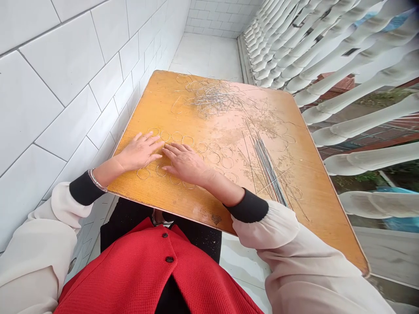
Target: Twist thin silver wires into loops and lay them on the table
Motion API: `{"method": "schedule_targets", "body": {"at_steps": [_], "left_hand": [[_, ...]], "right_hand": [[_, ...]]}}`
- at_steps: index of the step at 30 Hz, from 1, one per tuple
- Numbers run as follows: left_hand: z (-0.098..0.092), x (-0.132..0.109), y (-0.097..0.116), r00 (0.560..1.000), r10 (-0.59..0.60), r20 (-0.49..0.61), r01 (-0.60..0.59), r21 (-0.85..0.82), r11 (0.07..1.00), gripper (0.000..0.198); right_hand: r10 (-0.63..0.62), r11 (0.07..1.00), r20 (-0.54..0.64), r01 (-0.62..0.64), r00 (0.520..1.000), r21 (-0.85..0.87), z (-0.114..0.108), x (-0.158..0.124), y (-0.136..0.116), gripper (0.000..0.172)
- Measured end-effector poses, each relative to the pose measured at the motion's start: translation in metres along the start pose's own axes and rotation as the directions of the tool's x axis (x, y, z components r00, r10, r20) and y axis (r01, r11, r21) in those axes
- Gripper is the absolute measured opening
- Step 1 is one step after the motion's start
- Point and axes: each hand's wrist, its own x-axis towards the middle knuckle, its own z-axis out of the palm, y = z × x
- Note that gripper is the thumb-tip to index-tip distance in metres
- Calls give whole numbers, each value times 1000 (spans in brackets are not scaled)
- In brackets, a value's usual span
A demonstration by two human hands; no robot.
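The only view comes from 1 camera worn on the person's head, high above the chest, facing forward and steeply down. Its wide lens takes in the front of the red jacket (157,270) along the bottom edge, with the pale sleeves (294,261) rising from both lower corners. The left hand (139,151) and right hand (185,163) lie close to the camera, near the middle of the frame, on the wooden tabletop (314,218). The tiled wall (65,87) fills the left side, the white balustrade (360,61) fills the right, and the tiled floor (206,56) recedes at the top.
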Motion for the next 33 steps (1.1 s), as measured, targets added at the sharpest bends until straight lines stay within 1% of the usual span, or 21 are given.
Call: {"method": "schedule_targets", "body": {"at_steps": [2,5,11,15,20,25,27,29,30,31,32,33], "left_hand": [[-3,5,3,998,48,46,-48,10,999,53],[-2,13,1,996,67,62,-68,15,998,51],[0,22,-16,995,89,48,-88,-33,996,48],[-2,28,-28,992,108,59,-105,-47,993,48],[-3,26,-34,990,134,44,-131,-72,989,46],[-4,23,-31,990,136,33,-133,-69,989,47],[-5,22,-30,991,133,1,-133,-51,990,48],[-6,20,-31,990,129,-57,-131,-36,991,49],[-7,18,-32,988,123,-90,-127,-36,991,48],[-8,17,-33,986,111,-124,-117,-43,992,48],[-9,15,-34,983,92,-159,-101,-56,993,47],[-9,12,-34,979,67,-193,-82,-72,994,46]], "right_hand": [[-10,1000,7,10,1000,20,2,-2,4,60],[-24,999,8,24,1000,36,3,-5,10,61],[-92,991,-16,93,996,93,4,-7,19,61],[-131,984,-24,133,991,121,1,-5,23,61],[-181,970,-11,181,983,160,-2,-4,29,59],[-229,953,-7,226,973,200,-4,-7,34,57],[-244,945,-25,244,969,219,-7,-10,38,55],[-196,951,-76,208,978,228,-12,-13,47,49],[-133,962,-115,156,984,226,-16,-13,54,46],[-41,972,-163,77,986,221,-21,-13,64,44],[68,977,-220,-21,973,212,-27,-10,76,42],[178,971,-257,-127,950,203,-32,-6,90,41]]}}
